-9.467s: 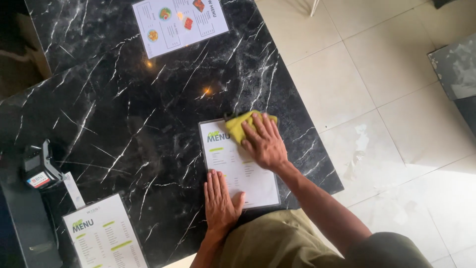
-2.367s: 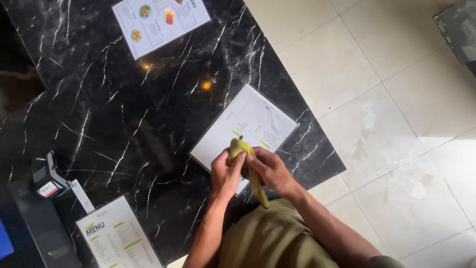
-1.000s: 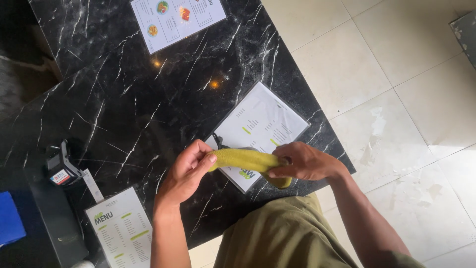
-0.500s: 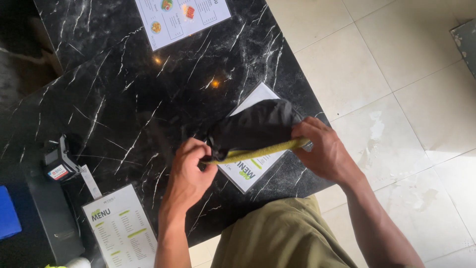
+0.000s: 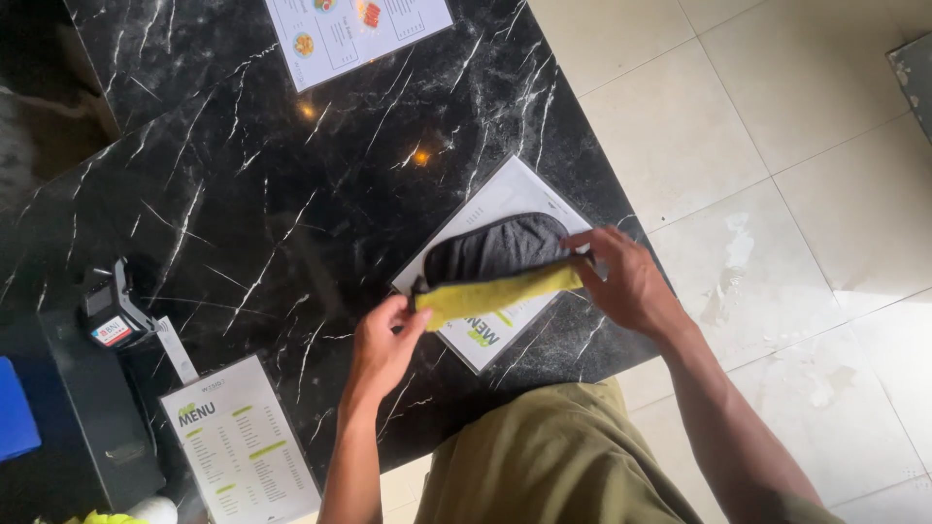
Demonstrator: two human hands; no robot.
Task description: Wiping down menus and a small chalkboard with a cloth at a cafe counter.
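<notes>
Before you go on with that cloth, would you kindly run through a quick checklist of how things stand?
1. Left hand pinches one end of the yellow-and-grey cloth: ok.
2. Right hand pinches the other end: ok.
3. Cloth stretched out between both hands: ok.
4. Cloth lifted off the menu card beneath: cannot tell.
5. That menu card lies fully on the black marble table: ok.
6. Card reader apart from the hands: ok.

Black marble table (image 5: 243,194) – three menu cards (image 5: 515,194), (image 5: 354,29), (image 5: 238,442); card reader (image 5: 112,306) at left edge
</notes>
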